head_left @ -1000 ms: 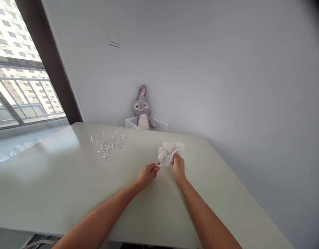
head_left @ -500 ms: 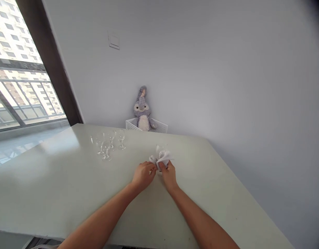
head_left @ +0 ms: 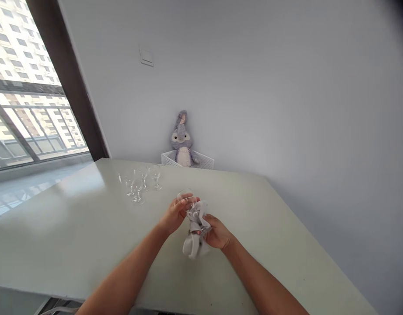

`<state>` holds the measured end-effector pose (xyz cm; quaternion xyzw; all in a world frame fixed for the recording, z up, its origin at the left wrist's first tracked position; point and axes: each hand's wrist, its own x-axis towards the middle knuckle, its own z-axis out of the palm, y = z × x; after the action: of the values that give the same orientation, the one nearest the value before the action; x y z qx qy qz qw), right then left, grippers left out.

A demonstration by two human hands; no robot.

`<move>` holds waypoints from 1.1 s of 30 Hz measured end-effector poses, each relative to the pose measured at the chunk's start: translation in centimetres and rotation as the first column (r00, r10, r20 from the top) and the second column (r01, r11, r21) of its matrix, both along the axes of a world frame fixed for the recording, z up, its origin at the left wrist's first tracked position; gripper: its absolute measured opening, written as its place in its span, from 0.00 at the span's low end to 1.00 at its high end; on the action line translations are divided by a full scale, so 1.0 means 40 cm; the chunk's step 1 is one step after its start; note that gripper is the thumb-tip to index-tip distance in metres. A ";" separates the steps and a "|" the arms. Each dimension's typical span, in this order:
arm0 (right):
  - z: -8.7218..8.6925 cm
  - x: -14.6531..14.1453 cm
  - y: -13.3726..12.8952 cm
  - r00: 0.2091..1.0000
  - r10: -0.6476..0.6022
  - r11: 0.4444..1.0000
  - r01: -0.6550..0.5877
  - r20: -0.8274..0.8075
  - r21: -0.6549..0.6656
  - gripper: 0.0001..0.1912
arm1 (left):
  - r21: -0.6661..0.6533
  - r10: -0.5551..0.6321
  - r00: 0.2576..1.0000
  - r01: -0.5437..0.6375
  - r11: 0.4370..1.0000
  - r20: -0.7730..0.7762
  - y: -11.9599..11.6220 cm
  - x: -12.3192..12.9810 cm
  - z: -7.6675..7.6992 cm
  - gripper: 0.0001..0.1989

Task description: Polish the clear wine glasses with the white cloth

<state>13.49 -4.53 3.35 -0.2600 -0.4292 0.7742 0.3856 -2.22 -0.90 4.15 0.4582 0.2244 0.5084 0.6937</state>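
Observation:
A clear stemmed glass (head_left: 185, 195) is tilted above the pale table (head_left: 129, 245), its bowl toward the upper left. My left hand (head_left: 176, 213) is closed around the bowl. A light grey cloth (head_left: 196, 218) covers the stem and foot end, and its lower part hangs down. My right hand (head_left: 217, 232) is closed on the cloth from the right; some of its fingers are hidden in the folds.
Several clear stemmed glasses (head_left: 137, 186) stand in a group on the table's left part. Beyond the back edge, a plush toy (head_left: 183, 146) sits in a white perforated basket (head_left: 206, 162) against the wall. A window is at the left.
The glass has been tipped from upright to tilted, bowl to the left. My left hand has moved onto the bowl, and the cloth with my right hand has come lower and nearer, now hanging down.

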 end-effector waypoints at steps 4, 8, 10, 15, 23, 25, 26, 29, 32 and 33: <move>-0.002 -0.006 0.005 0.998 -0.050 0.998 0.050 -0.022 -0.033 0.14 | 0.011 0.059 0.998 -0.059 0.998 -0.009 0.008 -0.008 0.001 0.22; -0.014 0.013 0.028 0.933 -0.257 0.944 0.187 0.252 0.270 0.12 | 0.117 0.120 0.990 -0.111 0.987 -0.074 0.016 -0.012 0.000 0.22; -0.021 0.025 0.031 0.814 -0.403 0.834 0.139 0.418 0.534 0.12 | 0.150 0.165 0.978 -0.146 0.978 -0.124 0.021 -0.013 -0.001 0.22; -0.039 0.001 0.006 0.458 -0.815 0.218 -0.327 0.356 0.919 0.11 | 0.043 0.371 0.919 -0.369 0.928 -0.133 0.046 -0.028 -0.015 0.25; -0.061 -0.044 -0.029 0.441 -0.824 0.030 -0.591 0.355 0.806 0.26 | 0.224 0.792 0.609 -0.779 0.586 0.047 0.057 -0.074 0.010 0.24; -0.053 -0.033 -0.026 0.442 -0.836 0.058 -0.515 0.323 0.855 0.25 | 0.324 0.812 0.577 -0.788 0.524 0.090 0.043 -0.067 0.020 0.25; -0.048 -0.028 -0.023 0.433 -0.852 0.078 -0.450 0.293 0.890 0.22 | 0.371 0.808 0.581 -0.775 0.511 0.100 0.034 -0.058 0.023 0.25; -0.034 -0.023 -0.010 0.342 -0.912 0.143 -0.253 0.227 0.957 0.16 | 0.493 0.734 0.677 -0.660 0.567 0.062 -0.004 -0.009 0.018 0.25; -0.031 -0.027 0.007 0.220 -0.942 0.207 -0.213 0.254 0.955 0.15 | 0.562 0.578 0.815 -0.463 0.686 -0.034 -0.043 0.047 0.001 0.24; -0.032 -0.026 0.015 0.181 -0.945 0.235 -0.207 0.273 0.950 0.14 | 0.577 0.529 0.846 -0.400 0.712 -0.067 -0.052 0.060 -0.005 0.25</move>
<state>12.46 -3.94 2.06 -0.5102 -0.7735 -0.0594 0.3714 0.18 -2.98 3.94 0.6184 0.2574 0.6533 0.3530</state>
